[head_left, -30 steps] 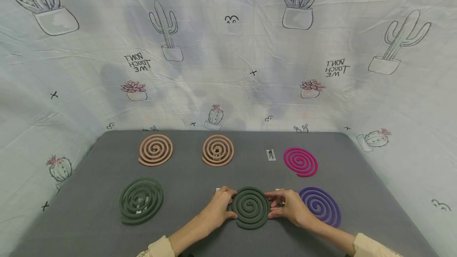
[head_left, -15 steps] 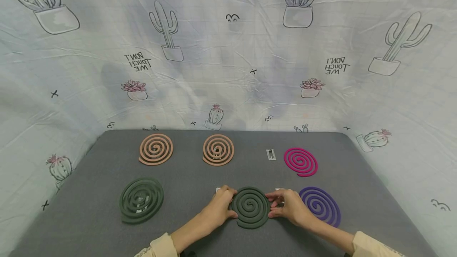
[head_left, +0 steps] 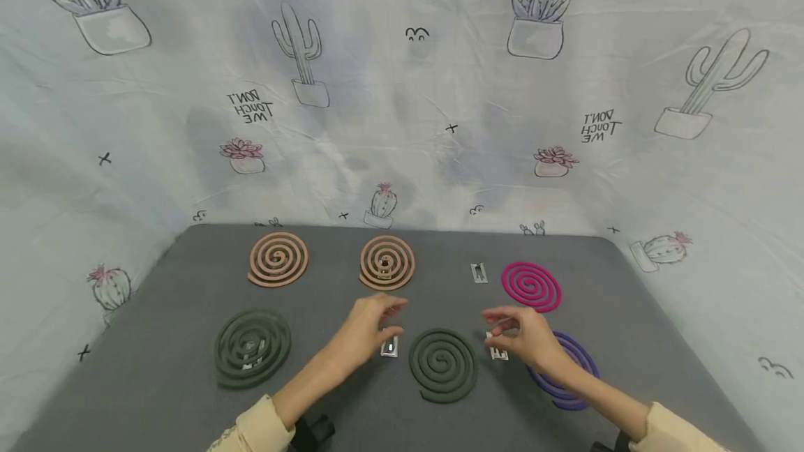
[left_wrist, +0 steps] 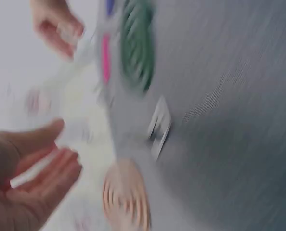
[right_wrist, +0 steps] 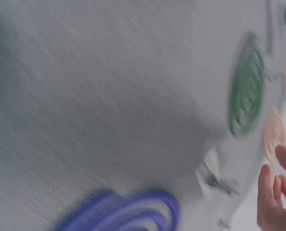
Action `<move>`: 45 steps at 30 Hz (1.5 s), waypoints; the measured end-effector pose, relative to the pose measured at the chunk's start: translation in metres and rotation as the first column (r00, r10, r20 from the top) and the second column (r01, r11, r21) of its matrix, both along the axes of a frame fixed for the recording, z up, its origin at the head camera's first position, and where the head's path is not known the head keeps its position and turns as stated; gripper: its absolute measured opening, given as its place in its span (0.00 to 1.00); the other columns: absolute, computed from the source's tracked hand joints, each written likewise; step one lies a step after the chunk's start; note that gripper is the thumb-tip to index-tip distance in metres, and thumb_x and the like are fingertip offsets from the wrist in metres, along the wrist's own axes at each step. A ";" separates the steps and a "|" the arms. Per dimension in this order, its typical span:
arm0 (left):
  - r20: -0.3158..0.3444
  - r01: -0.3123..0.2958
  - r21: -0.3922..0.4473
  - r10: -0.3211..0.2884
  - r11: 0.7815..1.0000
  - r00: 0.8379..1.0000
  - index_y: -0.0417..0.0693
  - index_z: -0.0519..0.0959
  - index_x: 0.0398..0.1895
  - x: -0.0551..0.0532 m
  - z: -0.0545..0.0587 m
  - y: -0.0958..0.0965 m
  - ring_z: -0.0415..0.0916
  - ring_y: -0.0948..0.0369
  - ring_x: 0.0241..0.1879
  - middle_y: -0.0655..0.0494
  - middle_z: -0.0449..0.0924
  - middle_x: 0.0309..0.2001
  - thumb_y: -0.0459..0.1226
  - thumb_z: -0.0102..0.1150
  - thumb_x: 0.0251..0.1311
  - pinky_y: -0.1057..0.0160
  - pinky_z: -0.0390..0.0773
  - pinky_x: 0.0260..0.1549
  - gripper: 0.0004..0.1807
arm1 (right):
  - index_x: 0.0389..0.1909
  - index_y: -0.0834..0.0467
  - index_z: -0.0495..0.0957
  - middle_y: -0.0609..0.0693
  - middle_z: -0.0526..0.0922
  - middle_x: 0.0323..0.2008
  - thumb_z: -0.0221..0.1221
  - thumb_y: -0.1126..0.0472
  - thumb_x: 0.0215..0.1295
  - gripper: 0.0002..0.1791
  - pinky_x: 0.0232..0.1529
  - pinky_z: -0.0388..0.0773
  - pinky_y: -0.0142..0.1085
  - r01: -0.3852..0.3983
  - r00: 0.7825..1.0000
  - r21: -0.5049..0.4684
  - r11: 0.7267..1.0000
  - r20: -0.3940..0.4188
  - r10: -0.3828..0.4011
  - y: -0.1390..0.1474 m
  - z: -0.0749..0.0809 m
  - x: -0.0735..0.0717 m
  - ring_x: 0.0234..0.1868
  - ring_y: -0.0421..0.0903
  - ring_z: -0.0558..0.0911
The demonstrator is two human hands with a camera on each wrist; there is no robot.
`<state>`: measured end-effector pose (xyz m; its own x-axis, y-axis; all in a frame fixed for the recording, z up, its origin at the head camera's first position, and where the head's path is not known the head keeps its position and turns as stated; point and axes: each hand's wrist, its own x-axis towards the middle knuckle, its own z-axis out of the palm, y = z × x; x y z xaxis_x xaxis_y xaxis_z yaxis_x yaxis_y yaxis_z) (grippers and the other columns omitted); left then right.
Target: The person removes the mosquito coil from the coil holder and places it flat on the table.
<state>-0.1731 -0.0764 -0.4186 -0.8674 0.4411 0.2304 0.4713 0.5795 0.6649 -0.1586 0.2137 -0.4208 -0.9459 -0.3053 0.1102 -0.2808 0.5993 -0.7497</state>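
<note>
A dark green mosquito coil (head_left: 442, 365) lies flat on the grey table between my hands, and neither hand touches it. My left hand (head_left: 370, 326) hovers to its upper left, fingers loosely bent and holding nothing, above a small metal coil stand (head_left: 389, 347). On the other side my right hand (head_left: 524, 337) is held over a second metal stand (head_left: 498, 349), thumb and fingers apart with nothing between them. Its wrist partly covers a purple coil (head_left: 574, 354). Both wrist views are blurred; the left wrist view shows the left hand (left_wrist: 37, 173) empty.
Another green coil (head_left: 252, 349), seemingly doubled, lies at the left with shiny metal beneath. Along the back are two orange coils (head_left: 278, 259), a metal stand (head_left: 479, 273) and a pink coil (head_left: 531, 286). A printed cloth (head_left: 402, 124) encloses the table (head_left: 326, 264).
Both hands have let go of the middle green coil and risen away from it, the left hand up and left, the right hand slightly up and right. The coil stays in place.
</note>
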 end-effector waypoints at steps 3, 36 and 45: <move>-0.019 0.023 0.150 -0.020 0.988 1.000 0.35 0.78 0.53 -0.027 0.008 -0.022 0.80 0.47 0.46 0.40 0.81 0.47 0.27 0.65 0.52 0.56 0.83 0.44 0.22 | 0.50 0.63 0.79 0.63 0.82 0.47 0.68 0.64 0.53 0.22 0.34 0.80 0.27 -0.040 0.999 -0.073 0.997 -0.001 0.040 -0.001 0.011 -0.019 0.37 0.40 0.83; 0.214 -0.156 0.095 0.132 0.983 0.968 0.37 0.72 0.62 -0.134 -0.025 -0.077 0.75 0.44 0.55 0.37 0.71 0.61 0.27 0.61 0.57 0.51 0.81 0.48 0.27 | 0.62 0.72 0.66 0.71 0.68 0.62 0.59 0.77 0.58 0.29 0.50 0.81 0.42 0.001 0.958 -0.448 0.894 0.258 0.128 -0.087 -0.033 -0.138 0.54 0.62 0.78; 0.239 -0.127 0.150 0.089 0.980 0.967 0.33 0.71 0.60 -0.135 -0.027 -0.073 0.77 0.44 0.53 0.35 0.73 0.59 0.24 0.61 0.55 0.57 0.82 0.47 0.27 | 0.59 0.74 0.69 0.73 0.73 0.55 0.60 0.81 0.54 0.28 0.46 0.83 0.39 0.017 0.965 -0.485 0.874 0.235 0.112 -0.103 -0.038 -0.143 0.50 0.62 0.80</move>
<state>-0.3080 -0.1494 -0.4459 -0.9457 0.3151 0.0802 0.2354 0.4935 0.8373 -0.3017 0.1103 -0.4588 -0.9469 -0.3209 0.0184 -0.0662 0.1386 -0.9881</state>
